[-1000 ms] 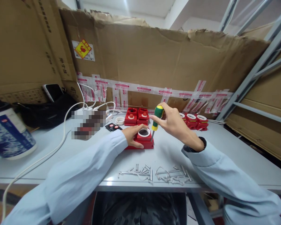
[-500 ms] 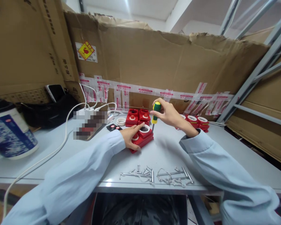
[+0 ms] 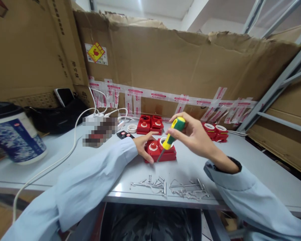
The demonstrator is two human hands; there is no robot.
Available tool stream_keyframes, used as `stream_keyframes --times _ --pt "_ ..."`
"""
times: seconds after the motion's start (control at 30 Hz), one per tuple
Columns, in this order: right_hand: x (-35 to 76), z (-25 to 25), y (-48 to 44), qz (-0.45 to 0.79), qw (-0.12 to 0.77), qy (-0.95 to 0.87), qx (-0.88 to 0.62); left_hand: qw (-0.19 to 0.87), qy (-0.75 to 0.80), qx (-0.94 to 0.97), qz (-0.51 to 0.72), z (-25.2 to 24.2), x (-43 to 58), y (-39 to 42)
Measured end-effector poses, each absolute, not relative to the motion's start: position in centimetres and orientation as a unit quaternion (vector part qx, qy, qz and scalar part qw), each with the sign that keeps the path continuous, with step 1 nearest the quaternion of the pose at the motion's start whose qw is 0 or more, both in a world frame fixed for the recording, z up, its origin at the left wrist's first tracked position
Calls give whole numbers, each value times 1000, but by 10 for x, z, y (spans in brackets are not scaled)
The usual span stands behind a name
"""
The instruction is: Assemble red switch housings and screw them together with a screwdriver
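Note:
A screwdriver (image 3: 177, 128) with a green and yellow handle is in my right hand (image 3: 194, 135), gripped between thumb and fingers. Its metal shaft slants down to the left across the front of a red plastic housing (image 3: 167, 156); I cannot tell whether the tip touches it. The housing lies on the table, with a white ring and a round red part on top. Around its left end sits my left hand (image 3: 143, 146), thumb at the front and fingers behind. Closer to me lie several loose metal screws and pins (image 3: 155, 182), and further right, pins with thin chains (image 3: 190, 190).
Behind stand more red housings (image 3: 149, 125), with others at the right (image 3: 215, 134). A white ring (image 3: 132, 129) and a small black part (image 3: 124, 134) are left of them. A phone (image 3: 100, 132), white cables, a cup (image 3: 16, 137) and cardboard walls (image 3: 178, 63) surround the table.
The red housing has turned so its long front faces me. My right hand has tilted the screwdriver, moving its tip from the housing's right end to the front left.

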State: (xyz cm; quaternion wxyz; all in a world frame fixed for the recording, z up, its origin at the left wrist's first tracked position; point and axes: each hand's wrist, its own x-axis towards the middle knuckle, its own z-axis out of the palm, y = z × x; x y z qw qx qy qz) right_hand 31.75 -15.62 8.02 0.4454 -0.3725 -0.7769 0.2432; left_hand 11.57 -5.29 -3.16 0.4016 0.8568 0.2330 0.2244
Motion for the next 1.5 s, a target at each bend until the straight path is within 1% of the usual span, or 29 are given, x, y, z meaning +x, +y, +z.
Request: stream_keyframes --times 0.1,0.27,0.57,0.77,0.93,1.13,1.37,1.5 --pt "306 64 -163 273 430 -779 -365 402 258 855 203 -29 112 -54" --pt "302 48 -158 295 421 -772 -373 403 253 857 199 -28 109 -59" --pt "301 42 -154 318 394 -774 -380 389 253 863 199 -36 109 -56" --pt "300 40 -154 330 383 -772 -385 365 253 876 188 -33 108 -57" --pt "301 44 -155 321 388 -774 -383 356 260 877 192 -33 108 -56" --pt "305 57 -160 299 418 -770 -378 377 251 869 199 -40 111 -51" --pt "308 72 -161 286 441 -764 -373 365 245 874 209 -44 110 -47" --pt "307 73 -160 288 436 -763 -380 362 243 875 211 -43 110 -48"
